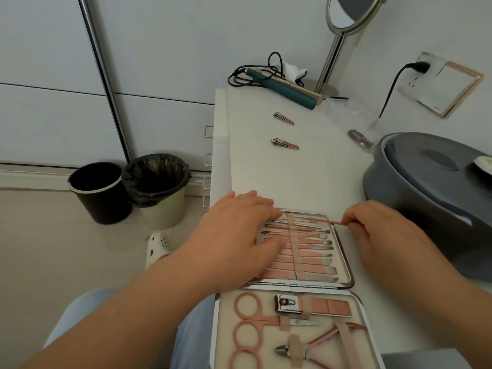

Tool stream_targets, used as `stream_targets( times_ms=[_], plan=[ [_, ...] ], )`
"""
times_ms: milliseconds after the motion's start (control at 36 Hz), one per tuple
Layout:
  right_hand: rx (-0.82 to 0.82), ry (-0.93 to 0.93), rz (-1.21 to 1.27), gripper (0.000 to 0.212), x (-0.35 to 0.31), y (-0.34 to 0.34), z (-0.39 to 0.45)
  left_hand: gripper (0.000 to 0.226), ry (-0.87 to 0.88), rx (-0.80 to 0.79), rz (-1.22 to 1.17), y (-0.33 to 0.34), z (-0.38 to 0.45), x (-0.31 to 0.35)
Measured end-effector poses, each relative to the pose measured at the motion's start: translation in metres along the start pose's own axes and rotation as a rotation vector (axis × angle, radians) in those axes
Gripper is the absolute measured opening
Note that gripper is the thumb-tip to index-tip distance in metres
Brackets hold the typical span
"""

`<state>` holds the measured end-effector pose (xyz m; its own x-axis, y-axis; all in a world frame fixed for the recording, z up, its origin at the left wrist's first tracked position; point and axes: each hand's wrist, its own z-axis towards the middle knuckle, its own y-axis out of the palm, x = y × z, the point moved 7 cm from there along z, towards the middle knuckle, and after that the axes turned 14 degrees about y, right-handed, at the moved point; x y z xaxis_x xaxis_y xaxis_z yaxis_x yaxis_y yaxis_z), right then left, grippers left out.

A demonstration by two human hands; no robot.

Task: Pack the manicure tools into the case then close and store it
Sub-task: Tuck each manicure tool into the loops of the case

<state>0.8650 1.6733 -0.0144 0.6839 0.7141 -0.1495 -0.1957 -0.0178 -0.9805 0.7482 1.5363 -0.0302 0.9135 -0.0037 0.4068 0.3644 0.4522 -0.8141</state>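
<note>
Right hand (383,230) pinches slim pink rod (326,221) — left hand (239,235) flat.

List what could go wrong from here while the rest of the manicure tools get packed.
1. The right hand pinches a thin rose-gold tool by its end only; it may miss the elastic strap or slip out.
2. Two nail clippers lie far up the table and could be forgotten before closing.
3. The open case sits at the table's near edge, and the left hand pressing on it might tip it.
</note>
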Motion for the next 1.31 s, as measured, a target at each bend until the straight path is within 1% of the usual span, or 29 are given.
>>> stream_targets(
  times_ms=[167, 389, 472, 556, 667, 722, 833, 1083, 1306],
  plan=[
    [-0.041, -0.024, 0.049, 0.014, -0.011, 0.0, 0.005, 0.048, 0.01, 0.007, 0.0, 0.001, 0.0, 0.001],
    [-0.075, -0.052, 0.025, 0.017, -0.014, -0.003, 0.012, 0.048, 0.041, 0.008, 0.019, 0.002, 0.0, 0.001],
    [-0.011, -0.052, -0.067, 0.019, -0.009, -0.005, 0.007, 0.047, 0.059, 0.006, 0.035, 0.002, 0.001, 0.001],
    [0.052, -0.033, -0.113, 0.016, -0.007, -0.008, 0.003, 0.047, 0.058, 0.007, 0.029, 0.001, 0.001, 0.001],
    [-0.027, -0.043, -0.094, 0.012, -0.007, -0.003, 0.008, 0.048, 0.055, 0.022, 0.032, 0.001, 0.0, 0.001],
    [-0.04, -0.07, -0.091, 0.012, -0.011, -0.003, 0.011, 0.048, 0.048, 0.021, 0.025, 0.001, -0.001, 0.001],
    [-0.002, -0.117, -0.12, 0.014, -0.019, -0.003, 0.016, 0.048, 0.045, 0.019, 0.011, 0.002, 0.0, 0.002],
    [0.005, -0.225, -0.186, 0.014, -0.041, 0.0, 0.021, 0.049, 0.035, 0.01, 0.013, 0.003, 0.0, 0.0],
    [0.08, -0.278, -0.212, 0.013, -0.048, 0.008, 0.02, 0.05, 0.025, 0.033, 0.0, 0.003, -0.001, -0.002]
  ],
)
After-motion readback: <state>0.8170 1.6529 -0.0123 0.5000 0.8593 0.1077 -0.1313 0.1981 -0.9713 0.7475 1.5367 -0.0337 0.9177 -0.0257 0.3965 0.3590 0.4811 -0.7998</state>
